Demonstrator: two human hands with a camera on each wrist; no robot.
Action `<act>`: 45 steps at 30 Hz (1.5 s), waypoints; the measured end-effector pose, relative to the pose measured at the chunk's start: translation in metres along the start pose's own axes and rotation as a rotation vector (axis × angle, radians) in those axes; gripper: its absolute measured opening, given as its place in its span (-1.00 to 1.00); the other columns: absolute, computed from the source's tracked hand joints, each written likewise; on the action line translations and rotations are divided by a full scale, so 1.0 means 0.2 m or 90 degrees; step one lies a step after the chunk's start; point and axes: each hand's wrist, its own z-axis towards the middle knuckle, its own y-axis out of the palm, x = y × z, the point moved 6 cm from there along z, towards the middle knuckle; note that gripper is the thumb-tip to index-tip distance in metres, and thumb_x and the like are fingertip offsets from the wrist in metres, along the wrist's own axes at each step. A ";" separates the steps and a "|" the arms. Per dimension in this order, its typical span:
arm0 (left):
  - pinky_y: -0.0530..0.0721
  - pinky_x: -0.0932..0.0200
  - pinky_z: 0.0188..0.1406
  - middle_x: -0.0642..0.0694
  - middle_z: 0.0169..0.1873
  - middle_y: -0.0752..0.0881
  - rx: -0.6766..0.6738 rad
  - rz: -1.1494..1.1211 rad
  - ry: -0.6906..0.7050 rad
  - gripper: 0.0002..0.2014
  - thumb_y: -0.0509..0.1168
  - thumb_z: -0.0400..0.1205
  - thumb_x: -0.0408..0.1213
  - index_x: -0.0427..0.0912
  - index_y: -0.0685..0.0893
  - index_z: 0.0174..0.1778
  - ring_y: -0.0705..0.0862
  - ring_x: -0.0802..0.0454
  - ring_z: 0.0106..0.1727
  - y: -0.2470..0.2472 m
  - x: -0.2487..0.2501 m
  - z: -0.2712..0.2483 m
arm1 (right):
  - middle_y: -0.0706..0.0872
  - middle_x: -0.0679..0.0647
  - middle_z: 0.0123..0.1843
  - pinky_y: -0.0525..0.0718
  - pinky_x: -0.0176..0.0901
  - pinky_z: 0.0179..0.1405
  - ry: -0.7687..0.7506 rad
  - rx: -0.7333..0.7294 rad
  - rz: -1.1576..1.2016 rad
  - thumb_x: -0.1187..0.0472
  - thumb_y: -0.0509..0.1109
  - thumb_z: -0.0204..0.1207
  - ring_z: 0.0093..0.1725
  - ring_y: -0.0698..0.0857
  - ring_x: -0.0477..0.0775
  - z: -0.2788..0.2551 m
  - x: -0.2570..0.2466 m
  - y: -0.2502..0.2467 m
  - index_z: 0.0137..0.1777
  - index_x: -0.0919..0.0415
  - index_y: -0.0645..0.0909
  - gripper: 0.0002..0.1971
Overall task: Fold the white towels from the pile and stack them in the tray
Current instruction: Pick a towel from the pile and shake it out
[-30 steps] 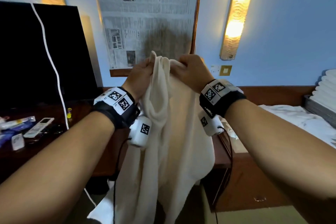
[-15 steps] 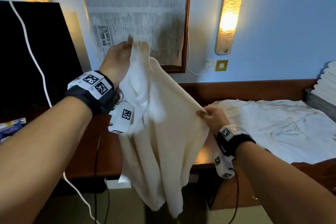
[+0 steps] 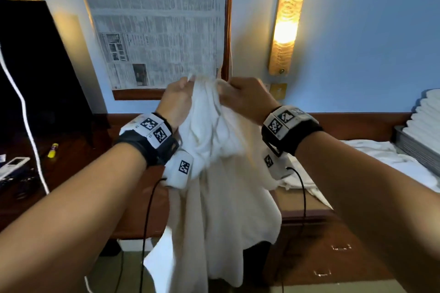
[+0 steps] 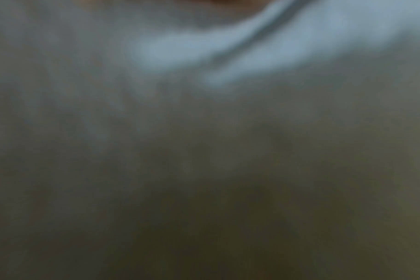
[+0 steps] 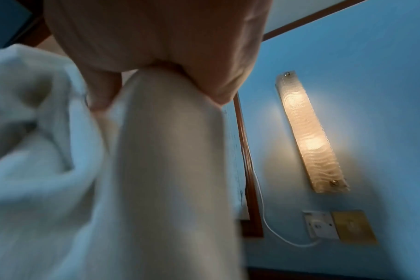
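A white towel (image 3: 214, 197) hangs in the air in front of me, bunched at its top edge. My left hand (image 3: 177, 100) grips that edge on the left, and my right hand (image 3: 240, 97) grips it close beside, on the right. The right wrist view shows the right hand (image 5: 156, 47) with fingers curled round a fold of the towel (image 5: 156, 170). Blurred white towel (image 4: 204, 132) fills the left wrist view. More white towels (image 3: 381, 162) lie spread on the wooden counter at the right. Folded towels (image 3: 426, 121) are stacked in a grey tray (image 3: 409, 147) at the far right.
A dark screen (image 3: 35, 66) stands at the left with a white cable (image 3: 19, 102) across it. A remote (image 3: 12, 166) and a yellow tube (image 3: 52, 150) lie on the wooden desk (image 3: 71, 173). A newspaper-covered frame (image 3: 154, 24) and a lit wall lamp (image 3: 288, 16) hang behind.
My right hand rose from the towel's lower side edge to its top edge, next to the left hand. The left hand moved right, and the towel is bunched between both hands.
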 end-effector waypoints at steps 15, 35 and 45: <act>0.36 0.05 -0.16 0.01 -0.37 0.47 0.051 0.164 0.154 -0.69 0.16 0.72 0.05 0.01 0.45 -0.30 0.42 0.00 -0.25 -0.10 0.06 0.14 | 0.78 0.19 -0.18 0.71 0.06 -0.04 0.353 -0.135 -0.032 0.14 0.40 0.64 -0.18 0.71 0.19 -0.61 1.02 0.17 -0.10 0.25 0.75 -0.80; 0.33 0.12 -0.44 -0.24 -0.38 0.39 -0.041 0.120 0.219 -0.79 0.33 0.75 -0.14 0.04 0.86 -0.11 0.32 -0.16 -0.40 -0.69 0.48 -0.03 | 0.77 -0.04 -0.18 0.65 -0.31 -0.13 -0.126 0.137 0.143 0.37 0.38 0.58 -0.17 0.72 -0.10 0.16 -0.65 -0.17 -0.06 0.21 0.75 -0.88; 0.66 0.11 -0.12 -0.02 -0.16 0.77 -0.049 -0.019 0.275 -0.82 0.42 0.66 -0.22 0.07 0.86 -0.22 0.68 0.06 -0.13 -0.71 0.85 -0.10 | 0.86 0.06 -0.09 0.72 -0.15 0.03 -0.213 0.099 0.172 0.17 0.49 0.59 -0.13 0.74 -0.15 0.21 -1.14 -0.30 -0.05 0.06 0.83 -0.92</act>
